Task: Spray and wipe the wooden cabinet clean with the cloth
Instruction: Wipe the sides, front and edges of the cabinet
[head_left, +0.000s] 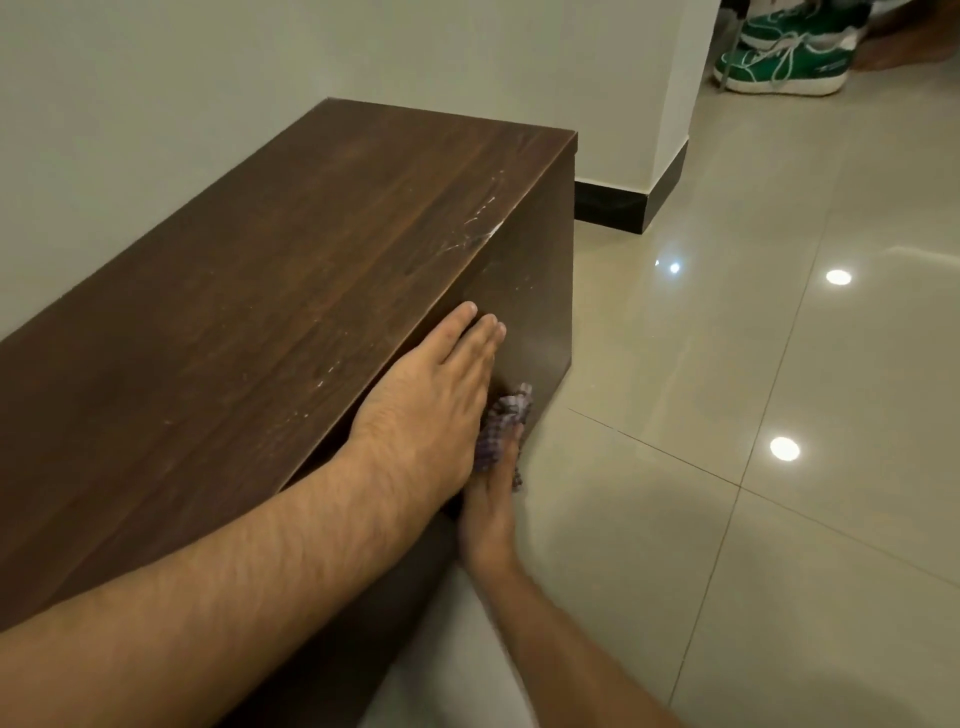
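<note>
Wiping step, seen from beside the person. Nearest, the right hand (488, 512) comes in low from the right. Its fingers look extended and press a bunched checked cloth (501, 423) flat against the front panel of the wooden cabinet (285, 249), close to the tiled floor (727, 364). Whether the thumb also pinches the cloth is hidden.

Just above, the left hand (431, 395) lies flat on the cabinet's top front edge. Its fingers are straight and drape over onto the panel, holding nothing. It appears to brace the body.

The cabinet is a low, dark, box-shaped unit standing against the pale wall (156, 78). Its long axis runs from near left to far right along that wall. The far end points toward the wall corner with the black skirting (613, 205), and the front panel faces out over the floor.

Pale scuff marks (480, 218) remain on the top near the far front edge. The next move probably calls for carrying the cloth along the panel toward that end, then up onto the top. No spray bottle is in view. Green sneakers (784, 57) stand beyond the corner.
</note>
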